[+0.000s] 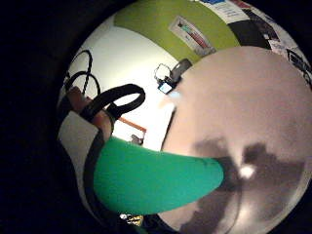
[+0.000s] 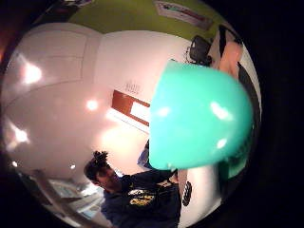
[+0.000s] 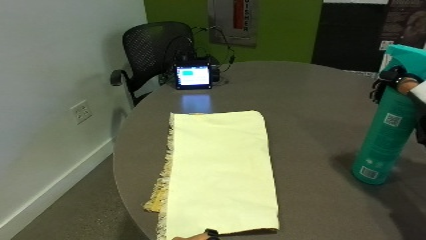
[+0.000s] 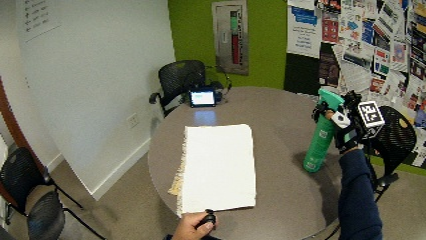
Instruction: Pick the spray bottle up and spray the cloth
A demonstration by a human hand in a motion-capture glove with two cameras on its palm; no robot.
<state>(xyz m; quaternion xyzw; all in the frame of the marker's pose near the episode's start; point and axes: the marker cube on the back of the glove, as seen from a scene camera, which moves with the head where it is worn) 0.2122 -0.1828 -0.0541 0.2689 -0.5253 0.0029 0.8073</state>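
1. Bottle (image 3: 383,135): a tall teal spray bottle at the right edge of the outside view, upright with a slight tilt, its base at or just above the table (image 3: 313,100); contact cannot be told. White labels sit low on its side. What is inside cannot be seen.
2. Right hand (image 4: 347,131): gloved, at the bottle's top in the right of the wide view, fingers curled round the neck below the spray head.
3. Palm views: teal plastic fills much of both, so the bottle lies close against the palm.
4. Cloth (image 3: 219,170): pale yellow, rectangular, spread flat on the table in the lower middle of the outside view, with a frayed fringe on its left edge. It lies well apart from the bottle.
5. Left hand (image 4: 194,228): bare, at the bottom edge of the wide view, touching the cloth's near edge.
6. Screen (image 3: 193,77): small, lit, standing at the table's far side, upper middle.
7. Chair (image 3: 156,47): black mesh, behind the screen by the wall.
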